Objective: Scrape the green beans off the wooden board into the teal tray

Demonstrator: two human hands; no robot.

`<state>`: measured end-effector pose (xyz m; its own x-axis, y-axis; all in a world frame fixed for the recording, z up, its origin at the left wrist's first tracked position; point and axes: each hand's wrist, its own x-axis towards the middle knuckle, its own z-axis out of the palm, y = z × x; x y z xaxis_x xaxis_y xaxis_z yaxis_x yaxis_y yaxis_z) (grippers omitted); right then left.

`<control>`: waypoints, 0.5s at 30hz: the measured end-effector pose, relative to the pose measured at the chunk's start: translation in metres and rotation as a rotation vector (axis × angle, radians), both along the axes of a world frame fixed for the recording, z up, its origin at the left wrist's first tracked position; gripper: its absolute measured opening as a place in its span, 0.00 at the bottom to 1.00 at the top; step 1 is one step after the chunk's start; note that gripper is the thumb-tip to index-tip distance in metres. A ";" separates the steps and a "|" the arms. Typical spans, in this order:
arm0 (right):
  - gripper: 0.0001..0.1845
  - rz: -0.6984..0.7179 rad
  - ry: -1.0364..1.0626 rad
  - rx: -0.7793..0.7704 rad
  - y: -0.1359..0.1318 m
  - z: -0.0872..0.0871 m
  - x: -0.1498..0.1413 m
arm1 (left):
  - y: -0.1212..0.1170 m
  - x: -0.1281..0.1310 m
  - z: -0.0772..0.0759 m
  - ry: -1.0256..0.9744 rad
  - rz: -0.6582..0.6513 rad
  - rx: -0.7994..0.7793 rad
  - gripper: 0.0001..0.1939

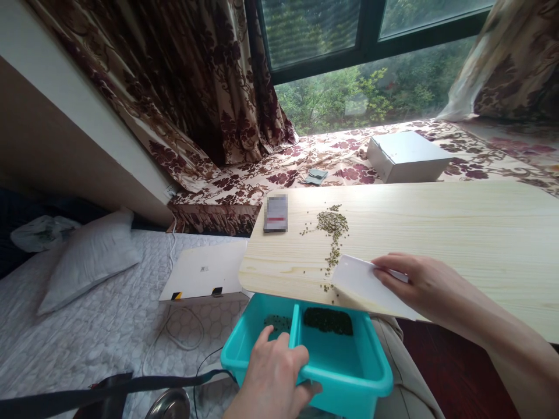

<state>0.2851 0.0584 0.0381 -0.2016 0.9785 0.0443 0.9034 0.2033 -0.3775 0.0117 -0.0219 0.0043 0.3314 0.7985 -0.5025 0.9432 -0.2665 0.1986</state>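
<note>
My right hand [406, 279] pinches a thin white plastic scraper [364, 282] between thumb and fingers, its left edge down on the wooden tabletop [437, 227] beside a trail of small greenish beans [332, 224]. The beans spread from the table's middle toward its front edge. Below that edge sits a teal two-compartment bin [379, 372]. My left hand [277, 361] grips its near rim by the divider, fingers reaching over and thumb outside. A dark green heap [327, 321] lies in the right compartment; a few scattered beans [277, 321] are in the left one.
A phone-like flat object [276, 214] lies at the table's left end. Beyond the table, a white box [408, 154] and a folded cloth [315, 176] rest on the floral windowsill cover. Left are a white carton [205, 270], a pillow [91, 256], cables and a dark strap [144, 384].
</note>
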 end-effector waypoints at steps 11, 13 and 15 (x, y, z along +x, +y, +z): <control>0.18 0.008 0.022 -0.014 -0.001 0.000 -0.003 | -0.002 -0.003 -0.004 -0.016 -0.001 0.024 0.15; 0.19 0.029 0.030 -0.017 -0.001 0.000 -0.004 | -0.002 -0.003 -0.005 -0.022 -0.004 0.036 0.14; 0.18 0.038 0.028 -0.008 -0.003 0.001 -0.003 | -0.003 -0.003 -0.007 -0.024 -0.008 0.050 0.14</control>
